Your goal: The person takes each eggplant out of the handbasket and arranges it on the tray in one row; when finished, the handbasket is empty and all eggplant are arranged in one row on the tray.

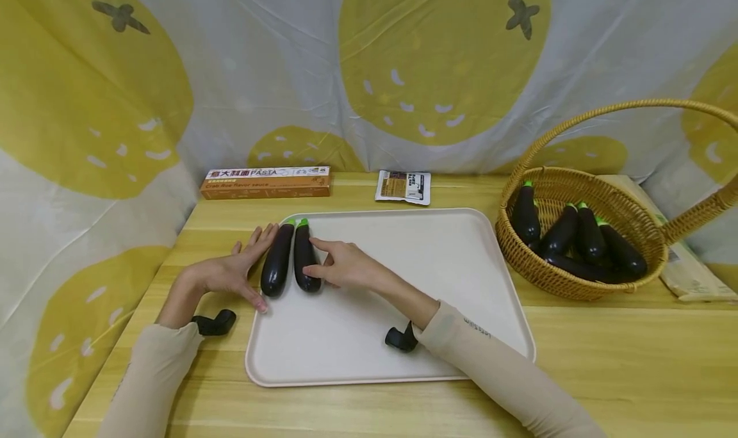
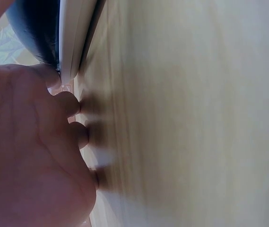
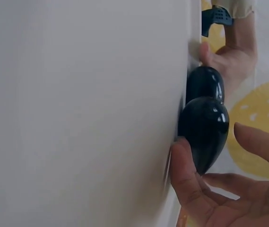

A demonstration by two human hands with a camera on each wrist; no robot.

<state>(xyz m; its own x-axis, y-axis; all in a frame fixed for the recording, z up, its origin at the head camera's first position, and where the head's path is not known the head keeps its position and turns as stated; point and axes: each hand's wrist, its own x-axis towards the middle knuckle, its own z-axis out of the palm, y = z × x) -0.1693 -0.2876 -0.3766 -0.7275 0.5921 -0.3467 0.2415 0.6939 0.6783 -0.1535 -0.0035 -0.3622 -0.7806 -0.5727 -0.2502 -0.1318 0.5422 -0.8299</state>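
Two dark purple eggplants with green tips lie side by side at the left end of the white tray [image 1: 392,335]. Against the left eggplant [image 1: 278,262] my left hand [image 1: 227,273] is spread, its thumb over the tray rim; in the left wrist view the other fingertips reach down to the wood beside the tray. My right hand [image 1: 346,265] is at the right eggplant [image 1: 305,259], index finger and thumb extended at its right side. The right wrist view shows one fingertip at this eggplant [image 3: 204,124] and another finger standing apart from it.
A wicker basket [image 1: 576,291] with a tall handle holds several eggplants at the right. Behind the tray are a pasta box [image 1: 265,183] and a small sachet [image 1: 403,187]. A beige packet [image 1: 700,275] lies behind the basket. Printed cloth [image 1: 277,73] hangs at the back.
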